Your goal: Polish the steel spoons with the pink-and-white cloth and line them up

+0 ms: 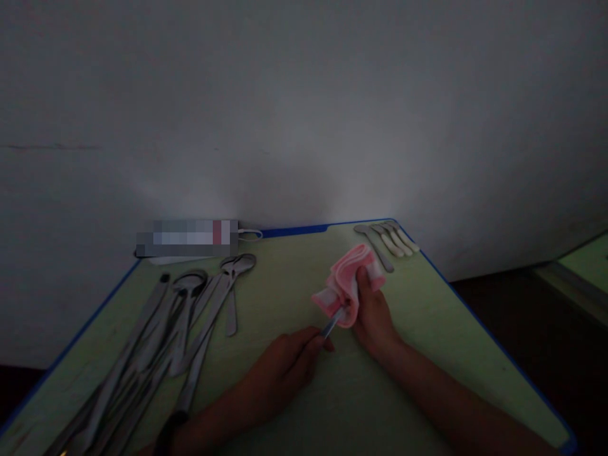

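Observation:
My left hand (297, 361) is closed around the metal handle (333, 323) of a piece of cutlery. The other end of that utensil is hidden inside a pink and white cloth (349, 278), so I cannot tell its kind. My right hand (373, 310) grips the cloth, thumb on top, wrapped about the hidden end. Both hands are above the middle of the table. Beyond the cloth, at the far right corner, lie a metal spoon (375, 247) and several utensils with pale handles (396, 240) in a row.
A pile of metal spoons and long-handled utensils (185, 316) covers the left of the light green table (270, 278), which has a blue edge. A blurred-out box-like object (190, 237) with a white cable (251, 234) stands at the back left. A grey wall (304, 114) rises behind.

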Motion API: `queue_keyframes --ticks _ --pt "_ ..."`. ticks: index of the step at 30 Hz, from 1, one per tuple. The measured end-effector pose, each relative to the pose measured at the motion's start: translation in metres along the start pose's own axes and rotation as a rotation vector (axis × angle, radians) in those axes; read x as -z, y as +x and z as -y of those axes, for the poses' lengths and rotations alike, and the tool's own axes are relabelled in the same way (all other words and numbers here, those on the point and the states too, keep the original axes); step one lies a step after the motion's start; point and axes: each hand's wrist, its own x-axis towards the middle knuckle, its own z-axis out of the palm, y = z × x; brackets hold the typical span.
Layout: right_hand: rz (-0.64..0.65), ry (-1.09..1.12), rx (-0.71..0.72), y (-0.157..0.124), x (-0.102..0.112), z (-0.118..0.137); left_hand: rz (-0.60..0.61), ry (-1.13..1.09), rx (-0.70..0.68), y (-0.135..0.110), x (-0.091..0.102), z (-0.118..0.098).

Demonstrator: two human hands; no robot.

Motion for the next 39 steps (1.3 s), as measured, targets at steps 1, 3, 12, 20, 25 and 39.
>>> queue_keyframes --ticks 1,3,12,20,25,39 --pt "0.012 -0.006 -0.014 -0.002 -0.001 -0.002 -0.013 -0.009 0.002 0.0 -0.001 0.002" --pt "0.044 -0.003 -0.051 -0.006 -0.003 -0.004 -0.031 -0.025 0.005 0.0 -0.002 0.005" --pt "0.032 -0.086 0.047 0.013 0.004 -0.001 -0.017 0.0 0.053 0.008 -0.001 0.002" --pt "-0.081 -0.571 0.488 0.024 0.023 0.031 0.024 -0.283 0.112 0.0 0.003 -0.004" --pt "-0.217 -0.522 0.518 0.026 0.025 0.031 0.086 -0.36 0.008 -0.002 0.004 -0.007" --pt "0.025 -0.096 0.043 0.009 0.007 -0.002 -0.026 -0.091 -0.017 0.003 0.0 0.002"
